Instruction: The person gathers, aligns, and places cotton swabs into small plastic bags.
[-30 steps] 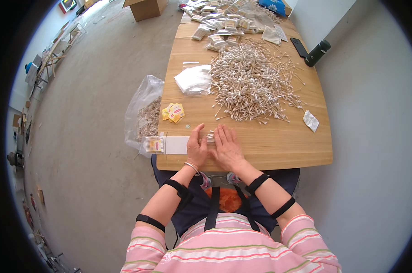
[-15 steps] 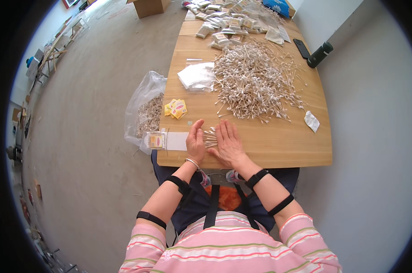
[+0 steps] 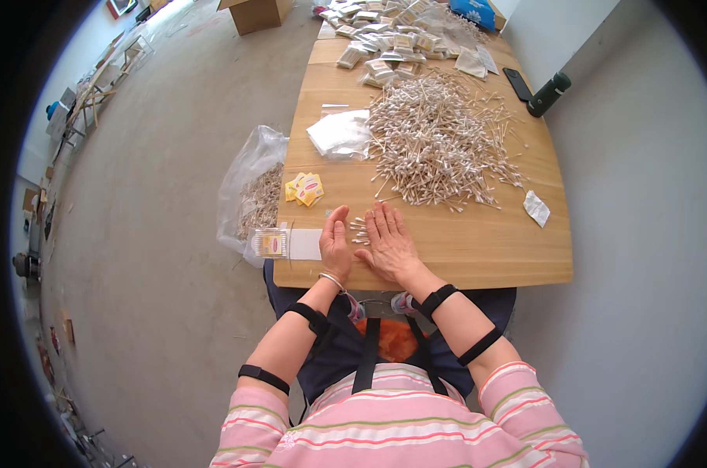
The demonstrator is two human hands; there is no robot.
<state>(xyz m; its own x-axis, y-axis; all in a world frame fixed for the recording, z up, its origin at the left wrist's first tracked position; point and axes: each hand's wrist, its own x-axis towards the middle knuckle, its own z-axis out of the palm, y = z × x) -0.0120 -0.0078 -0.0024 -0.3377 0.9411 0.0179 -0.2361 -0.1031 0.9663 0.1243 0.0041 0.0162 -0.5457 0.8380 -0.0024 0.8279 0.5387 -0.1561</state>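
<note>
Cotton swabs [image 3: 359,231] lie in a small row on the table between my two hands, their white tips showing. My right hand [image 3: 389,246] rests flat over the other part of these swabs, fingers stretched out and covering their shafts. On their left, my left hand [image 3: 335,251] stands on its edge like a wall, fingers extended and slightly curved, gripping nothing. Beside it lies a white card strip [image 3: 305,244]. Left of the strip is a clear pack of swabs with a yellow label [image 3: 272,243]. A large heap of loose swabs [image 3: 439,140] spreads beyond my hands.
Yellow cards [image 3: 304,189] and clear plastic bags [image 3: 340,134] lie at the left. Filled packs [image 3: 385,47] pile up at the far end. A phone [image 3: 517,83], dark green bottle [image 3: 548,94] and crumpled white paper [image 3: 536,208] line the right side. A plastic sack [image 3: 248,187] stands beside the table.
My right hand has slid slightly left toward my left hand, so less of the swabs between them shows. My left hand has stayed nearly in place.
</note>
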